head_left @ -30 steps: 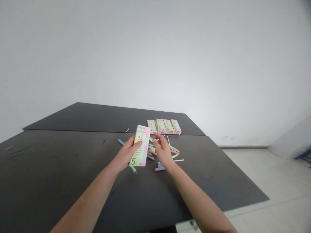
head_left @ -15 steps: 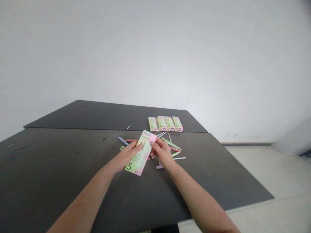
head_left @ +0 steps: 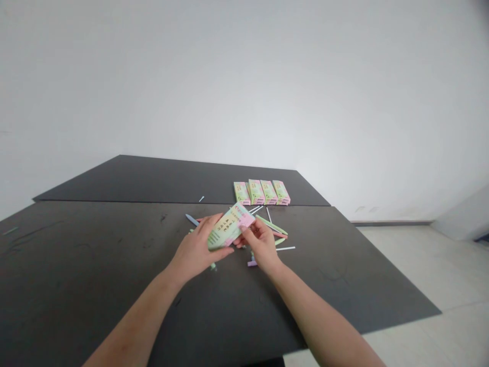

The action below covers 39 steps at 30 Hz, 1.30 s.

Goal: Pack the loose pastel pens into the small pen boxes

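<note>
"Pale wall (head_left: 244, 92) at the back, dark table (head_left: 95, 285) beneath: that's what reaches me through the head camera. Where do I have the carton?"

"Held above the table, tilted, printed face toward my camera (head_left: 229, 227). I'm placing everything else by it."

"And the fingers?"

"I see the left hand (head_left: 200, 243) clamped on the carton's left end, fingers along the far edge, thumb along the near one. The right hand (head_left: 260, 240) pinches its right end, thumb on top; the other fingers are curled in and partly hidden from me."

"What lies close around it?"

"Just right of the carton, a green pen (head_left: 272, 224); farther right, a white stick (head_left: 286, 248). On its near side, a purple pen (head_left: 252, 263), partly covered by the right hand. To its left, a blue pen (head_left: 191, 220)."

"Farther out?"

"Beyond the carton and rightward, I get a row of similar cartons (head_left: 269, 192). Beyond it, leftward, lies a small pale stick (head_left: 201, 199). Well to its right, past the table's edge, pale floor (head_left: 412, 265)."
</note>
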Motion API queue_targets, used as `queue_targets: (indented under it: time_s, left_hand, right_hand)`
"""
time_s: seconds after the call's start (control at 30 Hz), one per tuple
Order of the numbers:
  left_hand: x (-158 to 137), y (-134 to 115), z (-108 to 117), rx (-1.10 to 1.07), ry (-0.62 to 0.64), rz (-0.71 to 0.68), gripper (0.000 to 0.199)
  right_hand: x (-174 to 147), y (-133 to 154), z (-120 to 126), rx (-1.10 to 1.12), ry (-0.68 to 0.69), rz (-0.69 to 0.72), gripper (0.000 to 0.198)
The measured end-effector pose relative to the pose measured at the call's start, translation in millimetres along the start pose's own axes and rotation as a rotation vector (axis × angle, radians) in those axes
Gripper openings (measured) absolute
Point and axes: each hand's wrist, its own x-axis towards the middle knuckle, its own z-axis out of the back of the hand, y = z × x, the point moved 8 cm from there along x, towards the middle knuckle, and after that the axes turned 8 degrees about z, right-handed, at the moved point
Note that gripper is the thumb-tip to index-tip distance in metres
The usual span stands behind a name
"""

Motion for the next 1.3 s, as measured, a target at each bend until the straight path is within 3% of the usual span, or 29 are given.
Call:
queue_targets:
  time_s: [0.17,0.43,0.7,0.87,1.07,1.17,1.3]
  left_hand:
    - [-3.3,-7.6,-3.9,0.139,-0.093,-0.093,0.076]
    - [-4.0,-4.8,-1.8,0.145,-0.143,-0.096,0.064]
    - [-1.4,-8.9,8.5,-0.052,0.016,-0.176,0.035]
    - [-2.4,-15.3,4.4,-0.039,0.132,-0.196,0.048]
    - [-4.8,-15.1,-3.1,0.071,0.185,-0.206,0.081]
    - [-4.1,-10.5,-6.9,0.088,0.179,-0.25,0.091]
    - [-0.3,-5.2,-4.5,0.141,0.092,-0.236,0.086]
  right_hand:
    - [-6.7,-1.6,-8.8,-0.044,0.035,0.015,0.029]
    - [-8.8,6.0,-11.3,-0.078,0.118,0.096,0.034]
    - [-5.8,22.5,-12.0,-0.1,0.33,0.186,0.028]
    - [-3.6,31.3,-11.9,-0.157,0.413,0.271,0.018]
    - [-1.1,26.6,-11.5,-0.181,0.454,0.228,0.015]
    - [0.5,25.4,-11.1,-0.168,0.445,0.209,0.018]
    - [3.1,15.1,-3.9,-0.108,0.362,0.097,0.033]
